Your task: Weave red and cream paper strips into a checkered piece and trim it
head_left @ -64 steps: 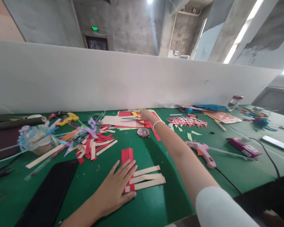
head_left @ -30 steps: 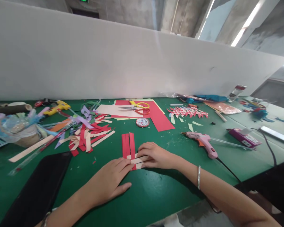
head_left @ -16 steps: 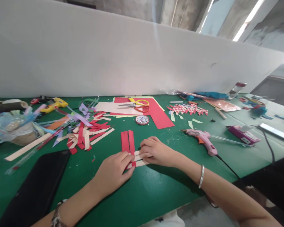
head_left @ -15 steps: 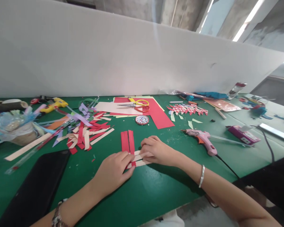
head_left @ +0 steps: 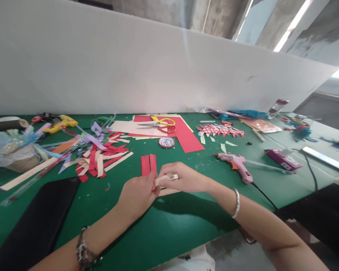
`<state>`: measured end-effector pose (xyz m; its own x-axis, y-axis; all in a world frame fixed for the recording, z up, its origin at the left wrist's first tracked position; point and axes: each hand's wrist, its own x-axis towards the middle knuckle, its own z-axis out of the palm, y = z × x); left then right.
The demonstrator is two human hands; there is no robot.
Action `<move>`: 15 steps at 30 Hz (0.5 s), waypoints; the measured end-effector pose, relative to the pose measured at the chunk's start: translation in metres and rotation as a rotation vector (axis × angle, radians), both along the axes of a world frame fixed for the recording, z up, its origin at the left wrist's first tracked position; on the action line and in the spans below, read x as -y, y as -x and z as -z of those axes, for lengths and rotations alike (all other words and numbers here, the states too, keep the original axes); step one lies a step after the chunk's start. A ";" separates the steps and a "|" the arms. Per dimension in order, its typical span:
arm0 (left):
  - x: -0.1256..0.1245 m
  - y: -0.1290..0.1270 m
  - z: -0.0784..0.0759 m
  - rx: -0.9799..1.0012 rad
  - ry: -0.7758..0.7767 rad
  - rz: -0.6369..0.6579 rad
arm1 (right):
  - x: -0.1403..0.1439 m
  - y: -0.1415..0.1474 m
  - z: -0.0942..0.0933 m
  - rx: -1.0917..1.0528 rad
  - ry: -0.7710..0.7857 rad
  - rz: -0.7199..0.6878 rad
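Two red paper strips [head_left: 148, 165] lie side by side on the green table, their near ends covered by my left hand [head_left: 135, 194]. That hand is closed over the spot where the red strips meet cream ones, pinching them. My right hand [head_left: 185, 178] grips a cream paper strip [head_left: 161, 180], which is lifted and bent back towards my left fingers. Below it another cream strip [head_left: 169, 191] stretches out to the right, close to the table. The crossing of the strips is mostly hidden by my fingers.
Loose red and cream strips [head_left: 97, 160] are heaped to the left, near a black pouch-like object [head_left: 39, 222]. Scissors [head_left: 169, 122] rest on paper sheets [head_left: 190, 139], behind a round tin of pins [head_left: 166, 142]. A pink glue gun [head_left: 241, 167] and red-white woven pieces [head_left: 220, 130] are on the right.
My right hand has taken a cream strip, raised it and folded it leftwards to my left hand. My left fingers have drawn together at the crossing. The view has shifted slightly.
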<state>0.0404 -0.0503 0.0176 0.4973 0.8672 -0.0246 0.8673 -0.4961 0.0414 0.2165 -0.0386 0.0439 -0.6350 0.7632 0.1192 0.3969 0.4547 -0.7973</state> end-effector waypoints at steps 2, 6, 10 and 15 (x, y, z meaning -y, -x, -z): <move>-0.001 0.002 -0.003 0.019 0.056 -0.007 | 0.006 -0.002 -0.006 -0.006 -0.035 0.044; -0.003 0.011 -0.005 0.146 0.151 -0.020 | 0.021 -0.034 -0.009 0.159 -0.224 0.338; -0.006 0.021 -0.005 0.265 0.210 -0.027 | 0.041 -0.090 0.011 0.688 -0.360 0.984; -0.008 0.034 -0.009 0.378 0.304 0.034 | 0.071 -0.166 0.046 0.963 -0.183 1.520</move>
